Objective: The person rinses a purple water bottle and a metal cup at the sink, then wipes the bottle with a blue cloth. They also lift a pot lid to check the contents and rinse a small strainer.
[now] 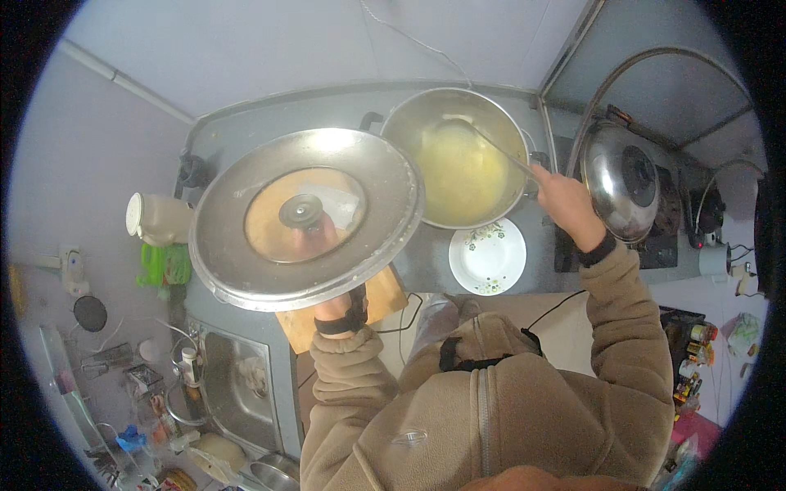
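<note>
My left hand (334, 308) holds up a large metal pot lid with a round glass centre (368, 270); its fingers are mostly hidden behind the lid, and its underside faces the camera. A deep metal pot (399, 116) stands to the right of the lid, with pale yellow liquid (460, 175) inside. My right hand (568, 202) grips the handle of a metal ladle or spoon (500, 147), whose head reaches into the pot. A white plate with a floral pattern (488, 261) lies on the counter just below the pot.
A domed metal lid (620, 184) covers a pan on the stove (666, 245) at the right. A sink (242, 386) is at the lower left. Behind the held lid lies a wooden board (384, 294). A beige container (159, 220) and a green bottle (163, 265) stand at the left.
</note>
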The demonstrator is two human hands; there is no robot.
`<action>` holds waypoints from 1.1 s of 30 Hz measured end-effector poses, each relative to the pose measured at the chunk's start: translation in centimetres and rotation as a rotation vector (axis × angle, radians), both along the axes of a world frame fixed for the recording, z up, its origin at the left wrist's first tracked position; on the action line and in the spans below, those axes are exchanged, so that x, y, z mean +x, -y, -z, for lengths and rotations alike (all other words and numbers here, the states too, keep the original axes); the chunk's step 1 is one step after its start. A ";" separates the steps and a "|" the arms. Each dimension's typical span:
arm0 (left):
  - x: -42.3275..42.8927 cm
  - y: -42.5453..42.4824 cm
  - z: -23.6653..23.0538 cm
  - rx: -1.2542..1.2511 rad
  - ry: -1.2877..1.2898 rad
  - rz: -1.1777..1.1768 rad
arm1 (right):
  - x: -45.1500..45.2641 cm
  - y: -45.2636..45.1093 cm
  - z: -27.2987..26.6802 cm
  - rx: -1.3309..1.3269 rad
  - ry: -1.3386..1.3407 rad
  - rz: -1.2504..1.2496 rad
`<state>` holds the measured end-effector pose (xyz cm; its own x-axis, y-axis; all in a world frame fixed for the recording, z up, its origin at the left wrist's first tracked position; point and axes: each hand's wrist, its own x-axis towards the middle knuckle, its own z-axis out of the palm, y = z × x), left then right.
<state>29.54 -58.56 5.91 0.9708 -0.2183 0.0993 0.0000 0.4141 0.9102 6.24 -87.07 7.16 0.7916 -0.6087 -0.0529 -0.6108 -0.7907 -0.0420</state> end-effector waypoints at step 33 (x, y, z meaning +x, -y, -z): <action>1.0 -1.5 2.6 -0.445 -0.358 0.194 | -5.0 0.2 -3.5 1.167 0.270 0.310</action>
<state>30.52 -57.06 3.32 0.9075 -0.4071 -0.1039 0.3879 0.7170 0.5791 1.28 -87.22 10.70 0.6923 -0.4707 -0.5470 -0.6277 -0.0188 -0.7782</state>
